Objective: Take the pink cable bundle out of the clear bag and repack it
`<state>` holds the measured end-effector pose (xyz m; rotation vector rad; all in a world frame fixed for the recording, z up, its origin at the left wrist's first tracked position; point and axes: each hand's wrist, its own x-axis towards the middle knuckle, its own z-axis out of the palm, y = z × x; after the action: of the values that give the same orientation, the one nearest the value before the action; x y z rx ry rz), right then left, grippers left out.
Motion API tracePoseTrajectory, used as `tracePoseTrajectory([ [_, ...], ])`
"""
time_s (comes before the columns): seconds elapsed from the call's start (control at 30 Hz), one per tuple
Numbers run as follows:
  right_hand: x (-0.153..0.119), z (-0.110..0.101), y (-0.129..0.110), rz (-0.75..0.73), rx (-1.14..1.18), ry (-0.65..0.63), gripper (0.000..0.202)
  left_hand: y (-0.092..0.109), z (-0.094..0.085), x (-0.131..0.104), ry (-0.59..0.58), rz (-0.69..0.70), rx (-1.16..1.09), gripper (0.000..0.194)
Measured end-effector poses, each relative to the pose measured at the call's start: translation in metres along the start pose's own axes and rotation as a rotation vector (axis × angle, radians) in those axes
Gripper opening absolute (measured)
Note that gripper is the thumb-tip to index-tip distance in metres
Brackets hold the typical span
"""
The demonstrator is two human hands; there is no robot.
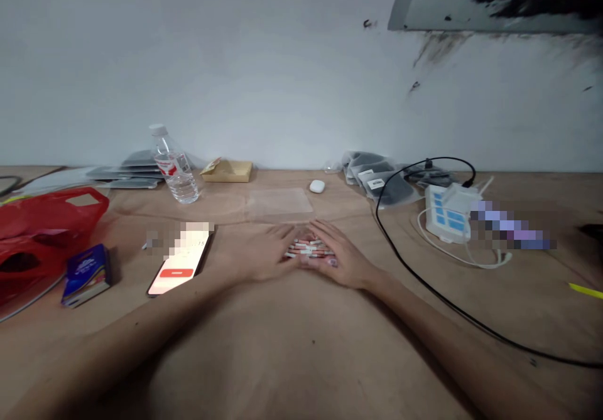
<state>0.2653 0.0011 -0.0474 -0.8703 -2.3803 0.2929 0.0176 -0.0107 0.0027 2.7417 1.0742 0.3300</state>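
A small pile of white-and-orange sticks that look like cigarettes [307,250] lies at the middle of the tabletop. My left hand [264,252] curves around the pile from the left, blurred a little by motion. From the right, my right hand [343,253] closes in on it, its fingers bent inward and the thumb along the near side. Together the hands cup and hold the sticks, fingertips nearly meeting on the far side. Just beyond them a clear flat plastic sheet [280,203] rests on the table.
To the left are a lit phone [181,260], a blue box [87,275], a red plastic bag [51,225] and a water bottle [176,172]. A cardboard tray [228,171] and white earbud case [317,186] stand farther back. Grey packets [377,178], a power strip [445,216] and black cable [405,263] lie right.
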Motion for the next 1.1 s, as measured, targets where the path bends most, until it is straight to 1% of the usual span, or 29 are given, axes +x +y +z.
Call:
tracePoseTrajectory([
  [0.03, -0.003, -0.003, 0.005, 0.021, 0.017, -0.009, 0.073, 0.003, 0.005, -0.001, -0.008, 0.023, 0.022, 0.061],
  [0.1, -0.009, -0.009, 0.015, 0.033, 0.046, -0.067, 0.069, 0.004, 0.013, -0.002, -0.003, -0.001, 0.082, 0.060],
  [0.2, -0.014, -0.016, 0.025, 0.054, 0.041, -0.150, 0.066, -0.004, 0.017, -0.003, -0.021, -0.059, 0.154, 0.056],
  [0.33, -0.012, -0.012, 0.022, 0.063, 0.007, -0.162, 0.069, -0.012, 0.012, -0.004, -0.061, -0.049, 0.180, 0.056],
  [0.4, -0.010, -0.009, 0.018, 0.054, -0.007, -0.169, 0.076, -0.011, 0.012, -0.003, -0.039, -0.050, 0.177, 0.058],
  [0.47, -0.009, -0.007, 0.016, 0.037, -0.009, -0.187, 0.080, -0.007, 0.014, -0.002, 0.008, -0.067, 0.170, 0.060],
  [0.53, -0.010, -0.006, 0.016, 0.024, -0.004, -0.204, 0.077, -0.002, 0.018, 0.000, 0.044, -0.082, 0.153, 0.059],
  [0.67, -0.012, -0.003, 0.021, 0.057, -0.024, -0.166, 0.065, 0.003, 0.026, 0.000, 0.053, -0.116, 0.144, 0.064],
  [0.8, -0.013, 0.002, 0.027, 0.086, -0.039, -0.132, 0.063, 0.003, 0.030, 0.000, 0.045, -0.157, 0.151, 0.090],
  [0.87, -0.013, 0.004, 0.029, 0.085, -0.033, -0.133, 0.062, 0.004, 0.029, 0.000, 0.023, -0.172, 0.154, 0.096],
  [0.93, -0.012, 0.004, 0.030, 0.075, -0.021, -0.139, 0.061, 0.007, 0.029, 0.001, -0.008, -0.172, 0.169, 0.093],
  [1.0, -0.012, 0.004, 0.030, 0.065, -0.004, -0.137, 0.061, 0.010, 0.030, 0.001, -0.015, -0.162, 0.193, 0.086],
  [1.1, -0.011, 0.003, 0.027, 0.066, 0.019, -0.107, 0.059, 0.014, 0.033, 0.001, 0.034, -0.177, 0.218, 0.079],
])
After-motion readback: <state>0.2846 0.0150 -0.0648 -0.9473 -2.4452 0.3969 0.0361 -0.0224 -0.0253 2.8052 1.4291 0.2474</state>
